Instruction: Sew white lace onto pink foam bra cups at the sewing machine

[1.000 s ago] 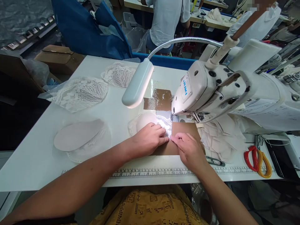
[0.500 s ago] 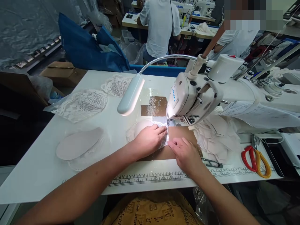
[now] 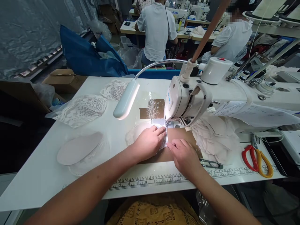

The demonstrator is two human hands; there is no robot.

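My left hand (image 3: 148, 142) lies with curled fingers on a white lace-covered cup piece (image 3: 140, 128), pressing it flat just in front of the needle of the white sewing machine (image 3: 187, 100). My right hand (image 3: 184, 154) rests beside it on a brown cardboard patch (image 3: 181, 132), its fingertips pinching the lace edge. Both hands meet at the fabric's edge below the presser foot. A gooseneck lamp (image 3: 125, 100) shines on the work.
White lace pieces (image 3: 81, 109) and a stack of foam cups (image 3: 79, 147) lie on the left of the table. A heap of cut fabric (image 3: 217, 139), thread snips (image 3: 211, 163) and red-and-yellow scissors (image 3: 257, 157) are on the right. A ruler strip (image 3: 150, 181) runs along the front edge. Two people sit at benches behind.
The view has tilted upward, showing more of the room. Both hands have slid the lace piece a little farther toward the needle.
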